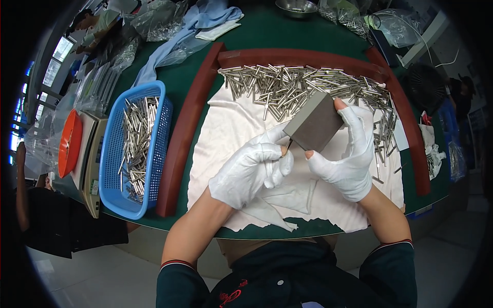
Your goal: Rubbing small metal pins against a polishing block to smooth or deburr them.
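Observation:
My right hand (352, 159), in a white glove with bare fingertips, grips a flat grey rectangular block (317, 126) between thumb and forefinger. The block is tilted above the cloth. Gloved the same way, my left hand (251, 167) is closed at the block's lower left corner. Its thumb and finger pinch a thin dark pin (289, 144), of which only a short piece shows against the block. Many loose silvery metal pins (287, 87) lie heaped beyond my hands on a pale cloth (215, 138). More of them trail down its right side.
A dark red wooden frame (187, 133) borders the cloth on three sides. To its left stands a blue plastic basket (108, 159) of pins, beside a scale (95, 159) with an orange tray (70, 143). A metal bowl (297, 7) and blue cloth (205, 18) lie at the back.

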The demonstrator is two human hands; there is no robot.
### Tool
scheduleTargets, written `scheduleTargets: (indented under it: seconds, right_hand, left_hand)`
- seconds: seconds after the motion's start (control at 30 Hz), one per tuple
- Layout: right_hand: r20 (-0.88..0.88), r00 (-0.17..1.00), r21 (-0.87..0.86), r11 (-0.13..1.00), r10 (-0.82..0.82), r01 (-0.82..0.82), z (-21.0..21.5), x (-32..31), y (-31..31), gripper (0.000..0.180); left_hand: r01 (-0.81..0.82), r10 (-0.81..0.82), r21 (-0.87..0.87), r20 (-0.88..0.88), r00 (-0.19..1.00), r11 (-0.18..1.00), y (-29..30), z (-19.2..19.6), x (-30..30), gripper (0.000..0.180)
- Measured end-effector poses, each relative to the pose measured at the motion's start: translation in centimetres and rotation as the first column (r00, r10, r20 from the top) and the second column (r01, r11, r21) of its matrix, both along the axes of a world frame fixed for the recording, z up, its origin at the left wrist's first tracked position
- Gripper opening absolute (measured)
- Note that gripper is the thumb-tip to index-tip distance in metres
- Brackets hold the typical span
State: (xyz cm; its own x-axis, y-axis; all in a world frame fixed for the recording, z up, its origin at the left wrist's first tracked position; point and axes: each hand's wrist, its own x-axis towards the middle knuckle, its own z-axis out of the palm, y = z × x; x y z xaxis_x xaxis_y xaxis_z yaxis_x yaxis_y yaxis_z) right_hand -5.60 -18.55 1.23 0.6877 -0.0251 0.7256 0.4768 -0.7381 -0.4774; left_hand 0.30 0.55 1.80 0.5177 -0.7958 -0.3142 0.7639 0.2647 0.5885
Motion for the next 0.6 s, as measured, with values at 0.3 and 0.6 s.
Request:
scheduleTargets:
  seconds: [0.3, 0.6]
  right_hand:
    - [-0.005, 1.0, -0.008, 1.0, -0.013, 0.013, 0.0, -0.2, -0.1, 0.081]
    - [0.045, 0.999, -0.001, 1.0, -0.013, 0.013, 0.0, -0.1, 0.0, 0.08]
  left_hand:
    - [0.037, -0.042, -0.144, -0.032, 0.999, 0.989, 0.6, -0.5, 0.6, 0.048]
    - [-0.04, 0.032, 0.079, 0.101, 0.994, 0.996, 0.3, 0.9, 0.0, 0.046]
